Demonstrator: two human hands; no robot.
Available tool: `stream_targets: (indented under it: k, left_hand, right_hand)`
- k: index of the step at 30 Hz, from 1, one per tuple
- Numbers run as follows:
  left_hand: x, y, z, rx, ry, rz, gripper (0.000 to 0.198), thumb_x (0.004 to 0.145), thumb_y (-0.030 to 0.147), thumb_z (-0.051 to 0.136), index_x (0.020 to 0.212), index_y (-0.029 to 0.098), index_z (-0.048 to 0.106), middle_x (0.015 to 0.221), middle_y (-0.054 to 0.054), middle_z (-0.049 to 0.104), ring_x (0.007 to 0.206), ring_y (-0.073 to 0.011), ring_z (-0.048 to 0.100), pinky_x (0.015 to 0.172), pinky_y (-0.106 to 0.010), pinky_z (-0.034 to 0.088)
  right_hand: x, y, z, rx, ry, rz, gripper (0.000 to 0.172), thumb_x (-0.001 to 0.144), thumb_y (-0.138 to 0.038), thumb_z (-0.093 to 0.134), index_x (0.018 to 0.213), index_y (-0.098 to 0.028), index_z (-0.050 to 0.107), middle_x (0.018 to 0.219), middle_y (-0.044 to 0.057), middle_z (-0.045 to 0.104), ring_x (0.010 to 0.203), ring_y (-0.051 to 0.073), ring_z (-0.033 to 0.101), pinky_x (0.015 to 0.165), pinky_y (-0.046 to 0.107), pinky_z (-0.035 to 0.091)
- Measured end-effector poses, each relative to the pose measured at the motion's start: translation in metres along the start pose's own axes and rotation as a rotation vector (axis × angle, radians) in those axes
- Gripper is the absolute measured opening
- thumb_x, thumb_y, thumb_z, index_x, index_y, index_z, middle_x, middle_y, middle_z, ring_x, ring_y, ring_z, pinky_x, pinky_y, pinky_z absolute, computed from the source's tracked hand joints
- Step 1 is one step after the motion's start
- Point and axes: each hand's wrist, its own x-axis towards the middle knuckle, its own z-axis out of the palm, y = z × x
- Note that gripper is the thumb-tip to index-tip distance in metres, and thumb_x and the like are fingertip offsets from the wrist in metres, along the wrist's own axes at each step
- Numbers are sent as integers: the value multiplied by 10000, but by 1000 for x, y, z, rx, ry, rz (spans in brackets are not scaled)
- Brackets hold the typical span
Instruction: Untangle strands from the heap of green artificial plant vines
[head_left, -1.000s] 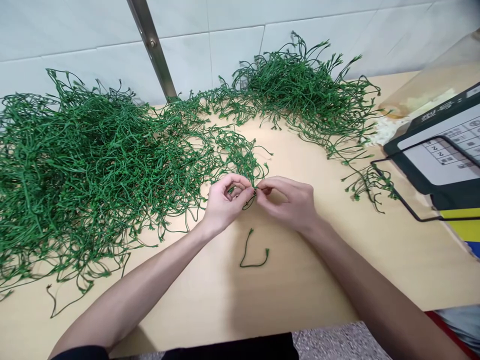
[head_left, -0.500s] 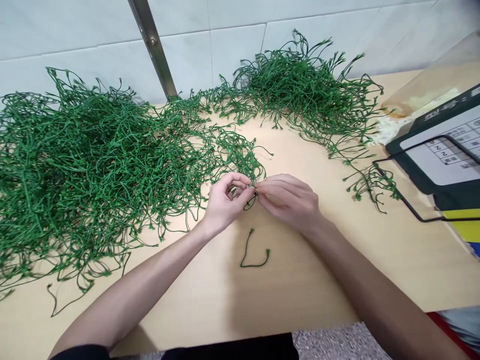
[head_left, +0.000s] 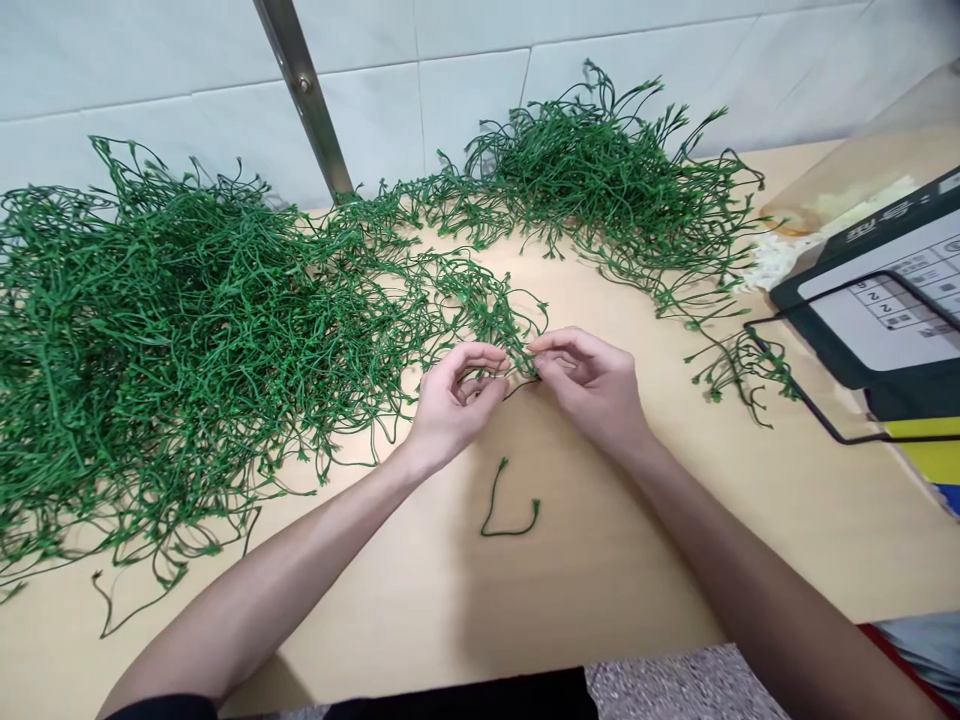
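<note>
My left hand (head_left: 459,398) is closed in a pinch, thumb and forefinger nearly meeting, above the table. Facing it, my right hand (head_left: 594,388) pinches with thumb and forefinger. A thin green stem (head_left: 523,384) runs between the two sets of fingertips; its ends are partly hidden by them. Right behind the fingers lies the loose edge of a heap of similar green stems (head_left: 480,295) with small tufted tips. One single bent stem (head_left: 506,533) lies on the table between my forearms.
A large tangled green heap (head_left: 172,300) covers the left side, and another pile (head_left: 592,170) stands against the tiled wall (head_left: 472,100). To the right are a dark labelled box (head_left: 832,320), a black wire frame (head_left: 814,408) and a small stem cluster (head_left: 742,368). A metal post (head_left: 307,95) rises behind.
My hands have drawn slightly apart; the right one has shifted a little right and turned. The small loop below the fingers has become a short stretch of stem between them.
</note>
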Motion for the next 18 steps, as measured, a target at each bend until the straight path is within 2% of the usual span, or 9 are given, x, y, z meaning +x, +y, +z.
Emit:
stream_targets:
  k: [3,7,11,18]
  left_hand:
    - [0,0,0,-11,82,-1,191,773,178,713,936,182,614,922,-45,665,919,-149,666,742,-235,568]
    - [1,1,1,-56,179,13,129,812,216,683,914,188,609,897,-33,654,915,-149,683,729,-236,586]
    - [1,1,1,-61,234,44,114,809,238,690,874,184,612,872,-36,660,872,-148,689,718,-247,597]
    - [0,3,0,-30,307,121,169,792,232,715,770,180,555,825,-38,688,772,-124,677,675,-229,570]
  right_hand:
    - [1,1,0,-42,-18,-55,103,822,-179,603,809,-200,703,889,53,651,726,140,633,542,229,554]
    - [0,2,-1,-137,-41,-127,170,817,-123,569,743,-205,698,830,40,612,663,119,581,497,218,474]
    - [0,2,-3,-198,-46,-187,187,806,-84,550,733,-201,676,818,34,605,662,119,575,524,233,454]
    - [0,0,-1,-192,-8,-144,133,815,-98,543,826,-196,633,871,48,629,706,138,595,489,212,474]
